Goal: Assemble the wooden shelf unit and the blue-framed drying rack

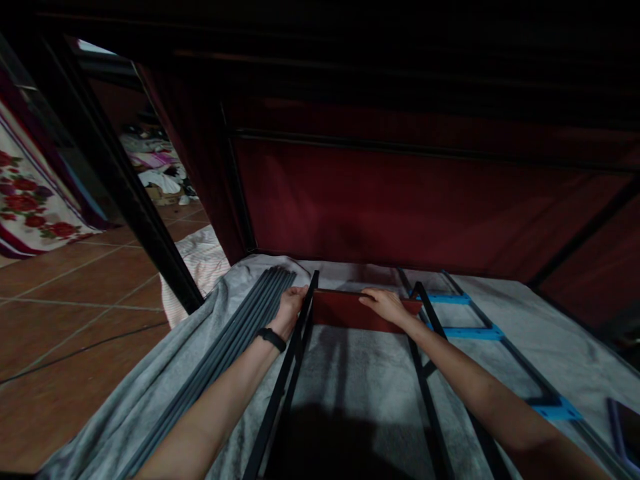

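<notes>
A reddish-brown board (345, 311) spans the gap between two sides of a black metal frame (281, 393) standing on a grey blanket. My right hand (384, 305) rests on the board's top edge, with its fingers curled over it. At the outer left side of the frame, level with the board's end, is my left hand (291, 308), wearing a black wristband (273, 339). Its fingers are pressed together against the frame; whatever they pinch is too small to make out.
Several grey tubes (235, 347) lie side by side left of the frame. To the right lies a dark ladder-like frame with blue crosspieces (474, 332). A phone-like object (625, 430) is at the right edge. Dark red panels (400, 200) rise behind the blanket (360, 380).
</notes>
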Action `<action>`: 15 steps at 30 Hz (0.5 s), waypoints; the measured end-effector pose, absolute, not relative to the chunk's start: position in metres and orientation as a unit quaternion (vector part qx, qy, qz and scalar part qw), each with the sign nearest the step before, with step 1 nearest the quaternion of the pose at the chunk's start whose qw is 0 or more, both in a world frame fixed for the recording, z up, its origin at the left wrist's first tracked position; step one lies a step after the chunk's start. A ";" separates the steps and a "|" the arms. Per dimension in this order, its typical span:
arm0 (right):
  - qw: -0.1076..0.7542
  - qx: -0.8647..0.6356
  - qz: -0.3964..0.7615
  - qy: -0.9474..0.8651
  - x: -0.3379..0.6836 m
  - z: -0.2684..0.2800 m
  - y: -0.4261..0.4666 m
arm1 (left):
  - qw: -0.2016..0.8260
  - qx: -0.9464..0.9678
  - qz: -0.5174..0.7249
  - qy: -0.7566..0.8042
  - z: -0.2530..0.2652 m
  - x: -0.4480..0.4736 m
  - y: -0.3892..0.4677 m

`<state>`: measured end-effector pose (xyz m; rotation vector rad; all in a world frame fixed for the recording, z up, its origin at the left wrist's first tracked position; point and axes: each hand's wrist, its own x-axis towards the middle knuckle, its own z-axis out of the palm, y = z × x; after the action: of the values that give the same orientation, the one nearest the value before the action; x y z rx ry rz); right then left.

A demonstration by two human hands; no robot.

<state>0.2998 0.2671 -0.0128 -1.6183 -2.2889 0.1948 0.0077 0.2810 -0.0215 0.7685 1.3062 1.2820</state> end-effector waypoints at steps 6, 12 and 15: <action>0.167 -0.569 0.065 -0.802 0.300 -0.015 0.269 | 0.590 0.291 0.510 0.555 -0.012 0.004 0.285; 0.161 -0.574 0.065 -0.801 0.300 -0.014 0.269 | 0.584 0.285 0.540 0.534 -0.012 0.007 0.281; 0.161 -0.576 0.069 -0.798 0.300 -0.013 0.268 | 0.576 0.291 0.544 0.536 -0.015 0.009 0.281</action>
<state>0.3002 0.2682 -0.0132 -1.6455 -2.2797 0.1973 0.0088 0.2814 -0.0152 0.6819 1.2550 1.2736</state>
